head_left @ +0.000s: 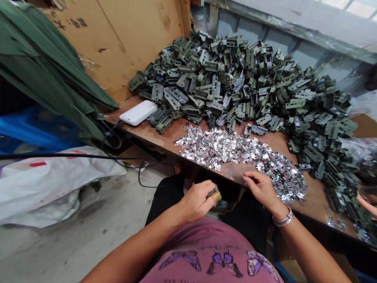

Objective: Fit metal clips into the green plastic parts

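Observation:
My left hand [198, 200] is closed around a dark green part [212, 192] in front of the table edge, with a yellowish cover [217, 196] on its thumb. Over the table's front edge, my right hand [260, 188] is pinched, thumb against fingertips; whatever it may hold is too small to make out. Beside it, small shiny metal pieces [224, 147] lie spread along the brown table [232, 171]. Behind them rises a large heap of dark green housings [216, 84].
A white power bank [138, 113] with a black cable lies at the table's left. Green cloth [50, 67] hangs beside a cardboard sheet [118, 35]. White sacks [55, 177] rest on the floor. Another person's hand [366, 204] shows at the right edge.

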The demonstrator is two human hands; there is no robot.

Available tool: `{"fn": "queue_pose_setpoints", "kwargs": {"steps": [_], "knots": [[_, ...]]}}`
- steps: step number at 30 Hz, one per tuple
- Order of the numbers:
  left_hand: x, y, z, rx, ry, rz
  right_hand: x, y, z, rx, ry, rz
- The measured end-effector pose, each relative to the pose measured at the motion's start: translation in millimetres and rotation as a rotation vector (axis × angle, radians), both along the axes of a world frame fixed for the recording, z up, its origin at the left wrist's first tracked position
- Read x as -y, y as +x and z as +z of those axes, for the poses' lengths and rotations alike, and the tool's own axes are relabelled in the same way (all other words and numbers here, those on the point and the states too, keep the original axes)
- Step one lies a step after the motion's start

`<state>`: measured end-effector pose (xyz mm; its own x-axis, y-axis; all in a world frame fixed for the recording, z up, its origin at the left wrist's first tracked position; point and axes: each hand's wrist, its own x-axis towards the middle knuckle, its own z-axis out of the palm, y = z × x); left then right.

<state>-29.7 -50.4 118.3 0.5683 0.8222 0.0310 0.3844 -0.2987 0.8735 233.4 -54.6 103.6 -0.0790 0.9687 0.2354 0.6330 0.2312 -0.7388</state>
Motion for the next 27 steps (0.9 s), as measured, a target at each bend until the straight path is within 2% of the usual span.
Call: {"fn": "queue_pose_setpoints", "kwargs": {"steps": [3,6,10,13,16,19,21,22,24,27], "knots": [[-4.5,0.1,-18.4,-0.082,-0.097,-0.09,-36.7,15.8,11.2,0.095,0.027,-0.048],[-11.0,1.6,-49.4,-0.187,-0.164,-0.138,-83.2,26.2,24.2,0.266,0.072,-0.179],[-21.0,11.3,-88.7,-0.268,-0.148,-0.061,-141.7,19.4,31.5,0.554,-0.029,-0.337],[-24.2,25.7,-101.7,-0.308,-0.123,0.003,-173.1,8.5,29.4,0.682,-0.17,-0.362],[-21.4,38.8,-100.1,-0.289,-0.082,0.042,-188.7,7.7,28.8,0.696,-0.237,-0.369],[-14.6,43.6,-88.3,-0.137,-0.146,-0.002,-179.0,15.0,33.7,0.666,-0.198,-0.381],[-9.3,43.3,-76.9,0.069,-0.37,-0.084,-153.2,15.6,37.1,0.612,-0.125,-0.345],[-6.8,42.9,-70.7,0.209,-0.52,-0.1,-134.6,12.8,37.8,0.56,-0.083,-0.303],[-3.3,43.2,-58.0,0.523,-0.81,-0.057,-89.4,1.0,36.4,0.284,0.043,-0.125],[-1.8,46.8,-42.5,0.859,-1.058,0.083,-21.9,-20.7,29.6,-0.031,0.017,0.097]]}}
